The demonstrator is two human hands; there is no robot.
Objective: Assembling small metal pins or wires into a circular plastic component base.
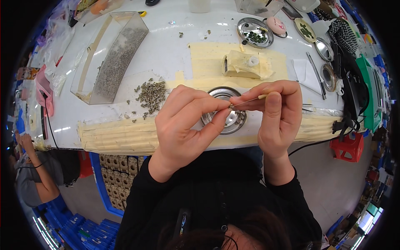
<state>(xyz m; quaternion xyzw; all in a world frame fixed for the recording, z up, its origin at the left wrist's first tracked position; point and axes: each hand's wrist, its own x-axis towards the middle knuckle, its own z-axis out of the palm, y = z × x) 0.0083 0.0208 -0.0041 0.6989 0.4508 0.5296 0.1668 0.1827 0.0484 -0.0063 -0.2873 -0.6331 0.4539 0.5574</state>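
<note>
My left hand [181, 118] pinches a tiny metallic part [231, 106] between thumb and forefinger. In my right hand [281, 118] is a thin needle-like tool [261, 97] with a pale end, gripped between thumb and fingers. The tool's fine tip reaches the small part, and the two hands nearly meet there. Below them a round metal dish [223, 91] sits on the table, partly covered by my fingers, with a few small parts inside. Left of my left hand lies a loose pile of small metal parts [151, 95].
A clear box [121, 58] full of tiny parts stands at the left. Beyond the dish is a tape-wrapped block [246, 66]. Farther right are a dish of dark green pieces [266, 41], tweezers [314, 68] and round tins [329, 79]. Another person's arm [43, 179] shows at far left.
</note>
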